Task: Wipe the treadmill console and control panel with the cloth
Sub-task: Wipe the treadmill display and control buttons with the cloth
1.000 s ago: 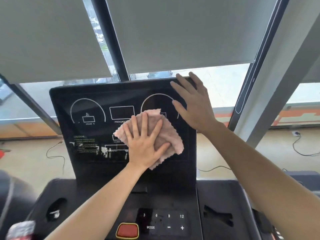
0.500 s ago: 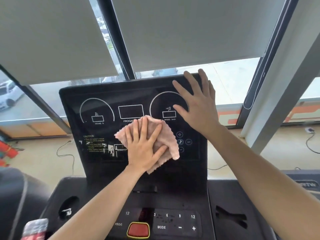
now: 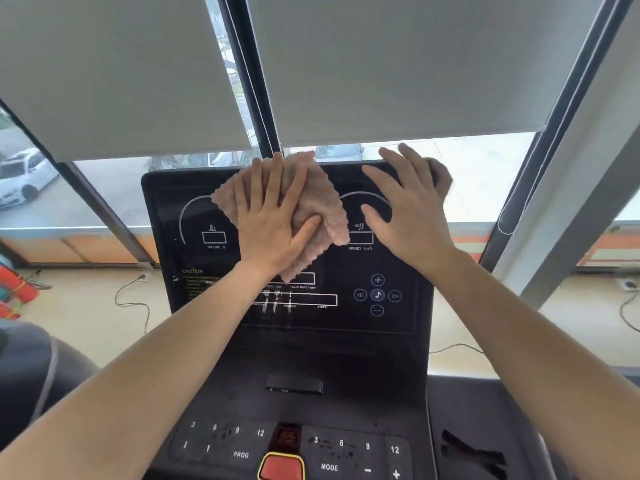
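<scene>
Cloth moved up console under left hand.

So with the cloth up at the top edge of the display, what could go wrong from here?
The pink cloth already overhangs the console top edge, so it could slip behind. The left hand lies flat on it, not gripping. The control panel below looks smudged and may get skipped.

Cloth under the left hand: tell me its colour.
The cloth is pale pink with a fuzzy texture and a zigzag-cut edge, seen clearly in the head view.
</scene>
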Demonstrator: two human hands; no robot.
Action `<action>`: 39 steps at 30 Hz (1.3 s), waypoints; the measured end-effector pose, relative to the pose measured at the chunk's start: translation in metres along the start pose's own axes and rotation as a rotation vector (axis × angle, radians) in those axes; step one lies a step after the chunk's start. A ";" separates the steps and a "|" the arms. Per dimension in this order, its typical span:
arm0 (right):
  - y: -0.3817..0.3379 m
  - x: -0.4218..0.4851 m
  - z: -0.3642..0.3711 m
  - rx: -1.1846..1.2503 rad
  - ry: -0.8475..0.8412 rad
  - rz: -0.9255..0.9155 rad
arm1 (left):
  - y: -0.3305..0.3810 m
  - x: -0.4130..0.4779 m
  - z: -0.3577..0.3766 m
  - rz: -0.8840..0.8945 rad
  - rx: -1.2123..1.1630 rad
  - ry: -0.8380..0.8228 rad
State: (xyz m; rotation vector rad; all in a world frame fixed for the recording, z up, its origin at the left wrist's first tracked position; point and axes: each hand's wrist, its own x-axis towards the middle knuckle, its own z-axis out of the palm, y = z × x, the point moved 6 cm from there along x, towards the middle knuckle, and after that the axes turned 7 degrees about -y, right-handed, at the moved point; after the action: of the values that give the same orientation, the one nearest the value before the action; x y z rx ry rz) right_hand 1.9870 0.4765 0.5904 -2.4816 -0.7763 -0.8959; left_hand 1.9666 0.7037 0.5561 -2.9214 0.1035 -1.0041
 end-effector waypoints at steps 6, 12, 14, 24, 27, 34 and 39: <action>-0.045 0.036 0.014 -0.017 -0.165 -0.218 | 0.000 -0.063 0.026 -0.062 -0.047 -0.066; -0.063 0.049 0.036 -0.025 -0.197 -0.185 | 0.012 -0.149 0.067 -0.221 -0.079 -0.203; -0.064 0.047 0.039 -0.036 -0.172 -0.180 | 0.017 -0.175 0.077 -0.309 -0.097 -0.256; -0.063 0.042 0.042 0.022 -0.073 -0.164 | -0.016 -0.137 0.055 -0.379 -0.124 -0.238; -0.064 0.042 0.041 0.038 -0.071 -0.141 | -0.045 -0.085 0.030 -0.361 -0.087 -0.174; -0.067 0.043 0.040 0.067 -0.050 -0.092 | -0.102 -0.014 -0.009 -0.357 0.007 -0.121; -0.077 0.042 0.043 -0.018 -0.079 -0.081 | -0.121 -0.031 -0.003 -0.499 -0.050 -0.089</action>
State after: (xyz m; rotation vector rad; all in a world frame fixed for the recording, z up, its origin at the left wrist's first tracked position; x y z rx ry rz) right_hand 1.9862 0.5734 0.6002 -2.5307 -0.9053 -0.8402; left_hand 1.9460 0.8267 0.5483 -3.1004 -0.6410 -0.9193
